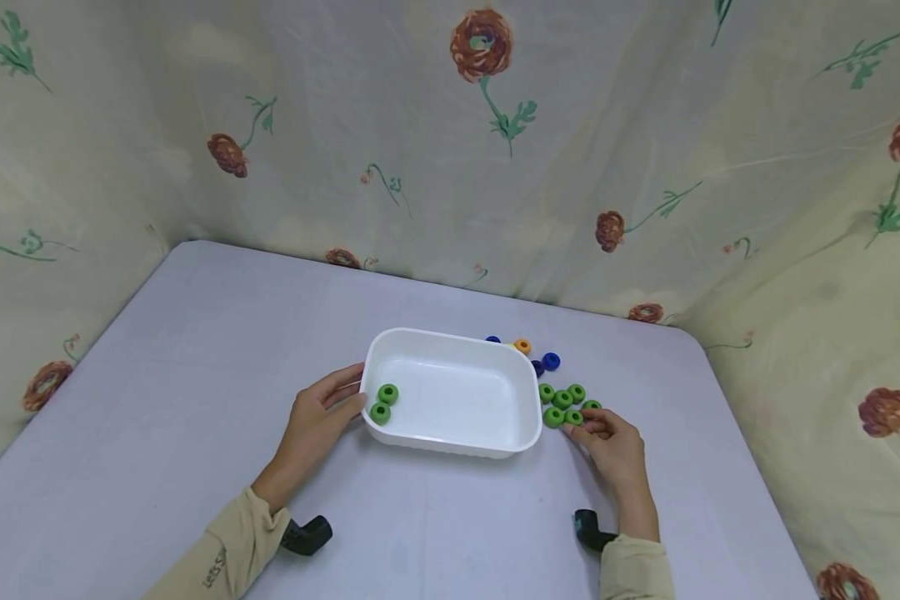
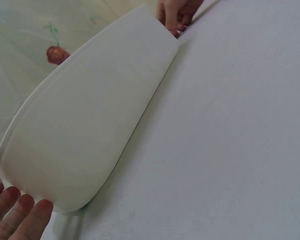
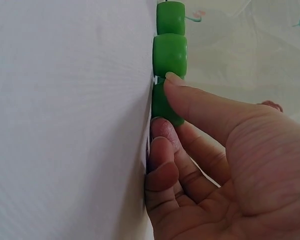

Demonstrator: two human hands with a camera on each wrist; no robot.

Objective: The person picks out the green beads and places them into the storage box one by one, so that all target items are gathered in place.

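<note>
A white plastic tray [image 1: 450, 446] stands on the table with two green beads [image 1: 387, 393] inside, at its left end. My left hand [image 1: 318, 425] holds the tray by that end. In the left wrist view its fingertips [image 2: 34, 212] lie against the outer wall, close under the rim. Beyond the tray's right end sits a cluster of several green beads [image 1: 562, 399], each with a hole. At the near side of this cluster, my right hand [image 1: 617, 450] pinches one green bead [image 3: 162, 102] between thumb and fingers, low beside the tabletop. Another green bead [image 3: 170, 55] sits directly beyond it.
Behind the tray's far right corner lie an orange bead [image 1: 522, 346] and several blue beads [image 1: 551, 361], some partly hidden by the rim. A white cloth covers the table [image 1: 435, 525]. Flower-printed curtains [image 1: 390, 125] hang along the back and sides. Black wrist mounts [image 1: 307, 536] show below both hands.
</note>
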